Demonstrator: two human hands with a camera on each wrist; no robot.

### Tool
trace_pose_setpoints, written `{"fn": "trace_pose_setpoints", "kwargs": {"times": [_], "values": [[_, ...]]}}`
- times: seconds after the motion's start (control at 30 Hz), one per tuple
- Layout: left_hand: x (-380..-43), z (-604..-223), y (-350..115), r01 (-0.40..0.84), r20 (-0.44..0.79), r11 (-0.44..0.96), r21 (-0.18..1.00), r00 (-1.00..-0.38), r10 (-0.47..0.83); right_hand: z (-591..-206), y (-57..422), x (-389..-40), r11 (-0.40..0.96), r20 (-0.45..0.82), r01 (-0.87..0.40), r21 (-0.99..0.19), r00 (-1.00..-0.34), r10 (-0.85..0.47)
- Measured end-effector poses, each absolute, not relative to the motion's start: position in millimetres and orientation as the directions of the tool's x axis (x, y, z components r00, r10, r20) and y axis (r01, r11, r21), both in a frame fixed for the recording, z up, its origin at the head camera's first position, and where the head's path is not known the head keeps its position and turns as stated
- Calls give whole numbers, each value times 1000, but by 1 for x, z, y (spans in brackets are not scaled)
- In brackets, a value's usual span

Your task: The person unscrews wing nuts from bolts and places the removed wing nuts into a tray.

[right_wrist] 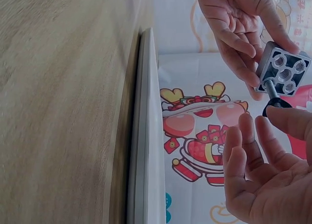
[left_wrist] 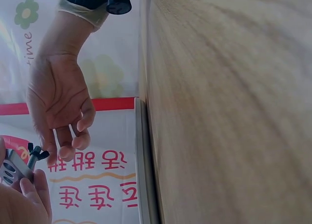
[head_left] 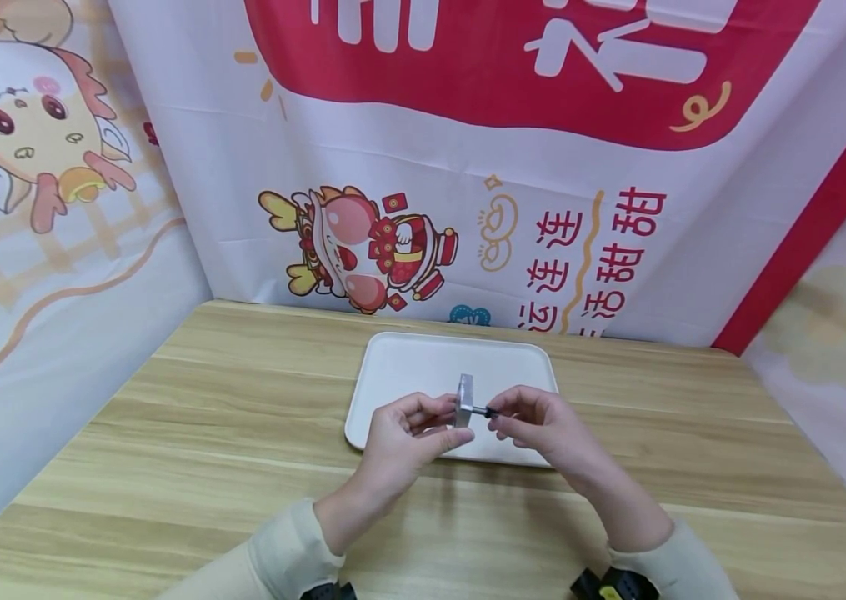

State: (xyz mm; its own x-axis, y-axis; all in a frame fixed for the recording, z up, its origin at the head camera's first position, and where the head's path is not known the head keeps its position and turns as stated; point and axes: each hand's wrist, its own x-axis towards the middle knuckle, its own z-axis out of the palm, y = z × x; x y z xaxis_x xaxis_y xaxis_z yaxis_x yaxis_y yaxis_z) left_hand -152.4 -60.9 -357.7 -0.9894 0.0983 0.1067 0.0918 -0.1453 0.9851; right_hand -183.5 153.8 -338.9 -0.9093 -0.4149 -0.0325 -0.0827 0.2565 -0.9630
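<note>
My left hand (head_left: 409, 433) holds a small square metal block (head_left: 464, 402) on edge between thumb and fingers, above the white tray (head_left: 392, 358). In the right wrist view, the block's (right_wrist: 284, 74) face shows several round holes, a larger one in the middle. A wing screw (right_wrist: 273, 91) with a black winged head and silver shank stands in a corner hole, most of its shank outside. The thumb and a finger of my right hand (head_left: 538, 423) pinch the winged head; the other fingers are loosely bent. In the left wrist view the wings (left_wrist: 38, 152) touch the right fingertips.
The tray lies on a wood-grain table (head_left: 242, 417) near its back edge. A printed cloth (head_left: 407, 150) hangs behind the table, with more printed cloth at left and right. Dark devices (head_left: 615, 585) are strapped on both wrists.
</note>
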Motion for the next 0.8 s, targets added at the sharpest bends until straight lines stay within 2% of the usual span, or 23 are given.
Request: {"fn": "trace_pose_setpoints", "kwargs": {"times": [0.2,0.5,0.8], "values": [[-152,-357,-61,85,101,-153,984,-990,101,-338,154,-184,277,-56,-62,-959,-915,-399],[-153,-358,-61,97,112,-148,984,-989,96,-335,155,-183,180,-171,102,-978,-886,-430],[-152,-358,-61,94,109,-145,985,-989,104,-335,154,-182,178,-184,106,-978,-837,-515]]}}
